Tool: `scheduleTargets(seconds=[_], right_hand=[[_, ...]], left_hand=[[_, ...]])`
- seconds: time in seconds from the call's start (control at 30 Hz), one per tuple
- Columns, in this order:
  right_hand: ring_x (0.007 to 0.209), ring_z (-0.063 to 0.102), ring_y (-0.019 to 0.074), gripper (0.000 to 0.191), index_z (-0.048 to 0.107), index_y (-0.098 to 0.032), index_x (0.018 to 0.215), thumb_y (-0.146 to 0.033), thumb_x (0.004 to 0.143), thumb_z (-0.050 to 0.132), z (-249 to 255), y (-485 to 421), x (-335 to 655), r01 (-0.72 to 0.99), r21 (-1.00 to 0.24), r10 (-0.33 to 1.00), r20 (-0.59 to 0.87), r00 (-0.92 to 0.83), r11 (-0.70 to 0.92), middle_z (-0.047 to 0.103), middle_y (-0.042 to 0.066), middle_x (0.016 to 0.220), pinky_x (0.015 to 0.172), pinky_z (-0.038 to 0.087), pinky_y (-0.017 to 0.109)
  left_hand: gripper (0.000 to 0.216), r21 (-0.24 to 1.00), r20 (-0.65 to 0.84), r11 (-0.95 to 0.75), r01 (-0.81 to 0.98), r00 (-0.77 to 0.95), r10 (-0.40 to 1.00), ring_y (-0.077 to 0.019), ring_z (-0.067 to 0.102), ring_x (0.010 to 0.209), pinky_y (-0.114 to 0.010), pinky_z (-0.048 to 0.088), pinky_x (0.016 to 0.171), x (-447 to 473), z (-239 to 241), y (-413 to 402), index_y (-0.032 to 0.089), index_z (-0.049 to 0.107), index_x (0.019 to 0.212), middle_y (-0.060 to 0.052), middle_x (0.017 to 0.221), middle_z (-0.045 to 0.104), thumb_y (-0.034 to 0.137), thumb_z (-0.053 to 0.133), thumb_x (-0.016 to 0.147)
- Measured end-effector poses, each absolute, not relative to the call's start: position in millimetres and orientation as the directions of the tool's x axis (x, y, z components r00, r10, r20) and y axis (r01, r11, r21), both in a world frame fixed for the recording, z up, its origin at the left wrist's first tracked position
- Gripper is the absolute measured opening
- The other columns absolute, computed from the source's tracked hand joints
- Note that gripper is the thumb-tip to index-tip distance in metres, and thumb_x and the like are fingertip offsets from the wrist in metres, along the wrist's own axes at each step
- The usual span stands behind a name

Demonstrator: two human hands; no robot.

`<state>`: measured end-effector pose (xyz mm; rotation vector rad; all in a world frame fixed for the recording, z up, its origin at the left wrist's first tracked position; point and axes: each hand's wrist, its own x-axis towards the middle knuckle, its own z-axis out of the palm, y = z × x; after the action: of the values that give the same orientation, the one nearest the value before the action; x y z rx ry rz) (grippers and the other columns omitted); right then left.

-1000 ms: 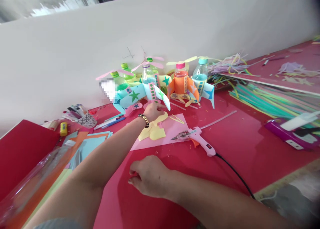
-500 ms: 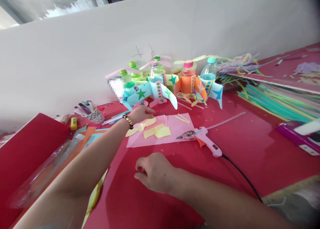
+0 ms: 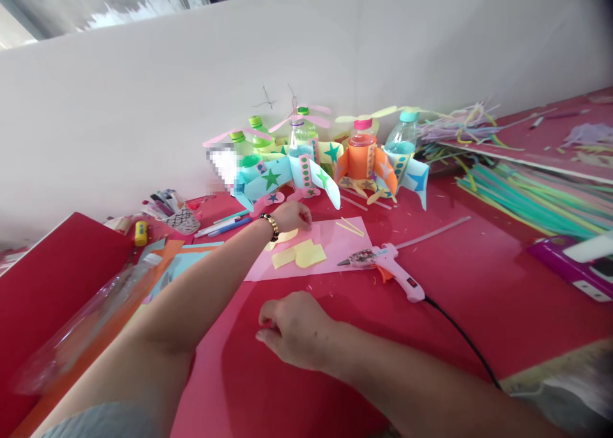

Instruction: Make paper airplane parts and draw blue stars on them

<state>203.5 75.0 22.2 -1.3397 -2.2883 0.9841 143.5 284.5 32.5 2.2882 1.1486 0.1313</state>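
My left hand (image 3: 291, 217), a beaded bracelet on its wrist, is over the back of a pink paper sheet (image 3: 261, 271). Its fingers droop loosely, a little apart, with nothing visible in them. Just in front of it lie yellow paper cutouts (image 3: 312, 254), one partly behind the hand and wrist. Nearer to me, my right hand (image 3: 299, 329) rests above the red table (image 3: 278, 396), loosely curled, thumb and forefinger apart and nothing between them. To its upper right a pink glue gun (image 3: 400, 273) lies on its side, nozzle on the pink sheet.
Decorated bottle rockets (image 3: 361, 157) with paper fins and propellers stand along the back wall. Thin yellow strips (image 3: 352, 227) lie on the sheet. At left are a pen cup (image 3: 182, 219), pens (image 3: 223, 227) and a clear plastic bottle (image 3: 96, 317). Coloured strips (image 3: 522, 198) and a purple device (image 3: 567, 265) sit right.
My left hand has moved right across the back of the pink sheet, and its fingers now droop more. My right hand and the glue gun have stayed put.
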Motion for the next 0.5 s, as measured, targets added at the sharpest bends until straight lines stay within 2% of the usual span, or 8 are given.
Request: scheduleTargets(seconds=[0.17,0.33,0.5], right_hand=[[0.070,0.064,0.0192,0.023,0.070,-0.020,0.092,-0.039,0.087,0.057,24,75,204,0.653,-0.684,0.852,-0.087,-0.516,0.326,0.074,0.006,0.079,0.057,0.030,0.027],[0.067,0.061,0.0171,0.022,0.071,-0.020,0.090,-0.037,0.085,0.058,27,74,205,0.650,-0.699,0.863,-0.094,-0.497,0.298,0.072,0.005,0.075,0.056,0.030,0.026],[0.064,0.058,0.0153,0.017,0.071,-0.019,0.083,-0.032,0.083,0.059,21,74,206,0.570,-0.774,0.893,-0.014,-0.449,0.275,0.071,0.003,0.072,0.056,0.032,0.025]], left_hand=[[0.014,0.649,-0.071,-0.417,0.637,0.596,0.800,-0.0148,0.058,0.065,-0.027,0.045,0.064,139,34,290,0.017,0.067,0.068,0.000,0.066,0.065,0.027,0.073,0.062],[0.023,0.789,0.112,-0.365,0.494,0.469,0.876,-0.0143,0.058,0.073,-0.027,0.046,0.065,134,42,288,0.015,0.070,0.085,-0.004,0.084,0.068,0.030,0.071,0.069],[0.024,0.892,0.165,-0.280,0.355,0.319,0.933,-0.0133,0.055,0.066,-0.027,0.043,0.058,123,67,269,0.015,0.070,0.081,-0.004,0.077,0.067,0.035,0.076,0.069]])
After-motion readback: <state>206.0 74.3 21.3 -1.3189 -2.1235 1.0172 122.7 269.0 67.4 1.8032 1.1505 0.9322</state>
